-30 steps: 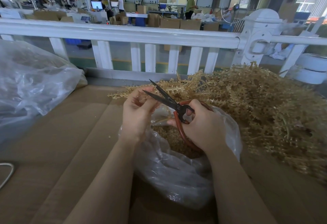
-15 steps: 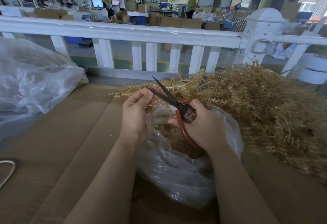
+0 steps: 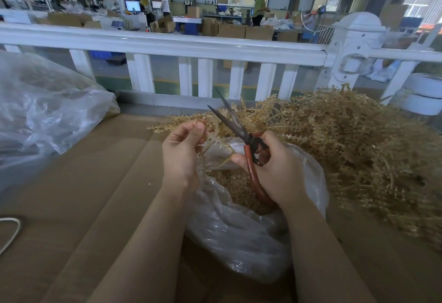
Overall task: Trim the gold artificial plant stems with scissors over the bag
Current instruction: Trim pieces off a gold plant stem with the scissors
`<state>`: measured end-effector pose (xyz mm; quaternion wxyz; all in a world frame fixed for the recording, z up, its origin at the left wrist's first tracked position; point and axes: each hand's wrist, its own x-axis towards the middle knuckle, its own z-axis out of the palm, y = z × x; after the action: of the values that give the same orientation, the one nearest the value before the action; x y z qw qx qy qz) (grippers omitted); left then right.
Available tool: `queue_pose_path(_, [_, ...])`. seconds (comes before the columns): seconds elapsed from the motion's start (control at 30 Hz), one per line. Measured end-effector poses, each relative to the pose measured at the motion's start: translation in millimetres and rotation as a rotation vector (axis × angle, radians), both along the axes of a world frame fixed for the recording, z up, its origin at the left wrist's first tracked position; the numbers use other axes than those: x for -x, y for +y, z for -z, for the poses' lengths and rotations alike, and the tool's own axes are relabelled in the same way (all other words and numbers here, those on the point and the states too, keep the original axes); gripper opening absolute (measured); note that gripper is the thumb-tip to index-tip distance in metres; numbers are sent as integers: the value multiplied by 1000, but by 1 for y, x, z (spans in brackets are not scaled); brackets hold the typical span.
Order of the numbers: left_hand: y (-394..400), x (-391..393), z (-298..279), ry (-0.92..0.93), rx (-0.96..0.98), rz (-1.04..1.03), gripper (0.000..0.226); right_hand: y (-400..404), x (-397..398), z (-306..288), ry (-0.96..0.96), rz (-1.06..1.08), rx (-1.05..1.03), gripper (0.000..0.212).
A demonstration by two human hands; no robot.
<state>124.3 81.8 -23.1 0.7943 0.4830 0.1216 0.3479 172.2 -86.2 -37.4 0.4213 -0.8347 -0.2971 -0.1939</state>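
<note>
Brown cardboard covers the counter [image 3: 71, 183], with a white railing [image 3: 167, 44] along its far edge. Left hand [image 3: 181, 156] pinches a gold stem [image 3: 212, 140] over the clear bag [image 3: 239, 231]. Right hand [image 3: 277, 171] grips the red-handled scissors [image 3: 248, 144], blades parted. A heap of gold stems [image 3: 358, 149] fills the counter's right side.

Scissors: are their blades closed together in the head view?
No, the scissors held by the right hand have their two blade tips clearly spread apart.
</note>
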Motion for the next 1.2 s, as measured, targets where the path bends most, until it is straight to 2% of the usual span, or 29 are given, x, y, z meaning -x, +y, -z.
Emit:
queue_pose_path(0.2, [-1,-1,1,5,-43,-45,3,-1,1,-3,2,49,-28,71])
queue_pose_path(0.37, [-5,1,2,-61,-193,20,10,2,1,-1,-98,124,132,52])
queue_pose_path(0.5, [-4,2,3,-78,-276,88,25,4,-1,3,-90,165,189,53])
queue_pose_path(0.6, [-5,1,3,-89,-269,116,17,3,-2,2,-89,164,180,53])
queue_pose_path(0.77, [-9,1,3,-75,-324,124,26,3,-1,1,-102,138,155,54])
queue_pose_path(1.2, [-9,1,0,-82,-314,156,16,2,1,1,-239,134,39,52])
